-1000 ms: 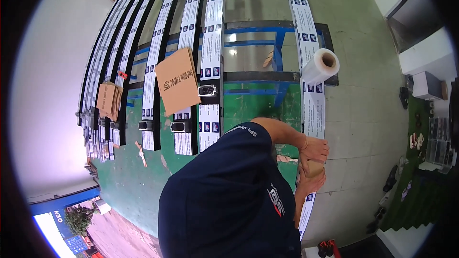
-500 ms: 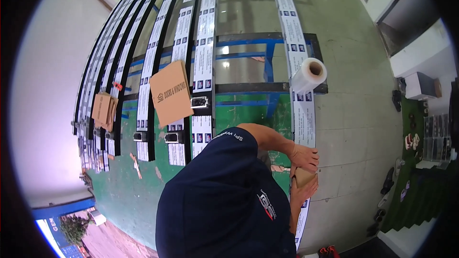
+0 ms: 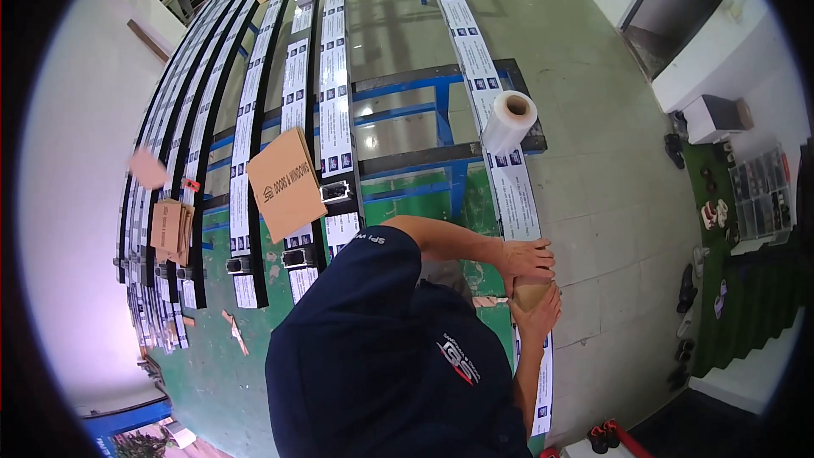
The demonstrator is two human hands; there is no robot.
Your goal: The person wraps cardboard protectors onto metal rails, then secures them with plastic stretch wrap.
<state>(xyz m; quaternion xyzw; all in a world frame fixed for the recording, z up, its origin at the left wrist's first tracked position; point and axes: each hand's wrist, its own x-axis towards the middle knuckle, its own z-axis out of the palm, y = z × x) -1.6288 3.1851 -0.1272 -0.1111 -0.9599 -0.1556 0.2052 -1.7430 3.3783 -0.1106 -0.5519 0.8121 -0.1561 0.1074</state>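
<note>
Matt brown cardboard piece [image 3: 532, 293] under both hands — glossy clear plastic film roll [image 3: 507, 121], smooth black metal profiles [image 3: 254, 110] with paper labels.

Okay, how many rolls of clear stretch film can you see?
1: the white-cored clear stretch film roll stands on the long labelled profile at the blue rack's right end. Others may be hidden.

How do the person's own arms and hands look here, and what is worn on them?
Both hands, the left hand and the right hand, are bare: no gloves. No watch or ring is visible. The forearms are uncovered. A short dark navy sleeve with small white lettering covers the upper left arm.
</note>
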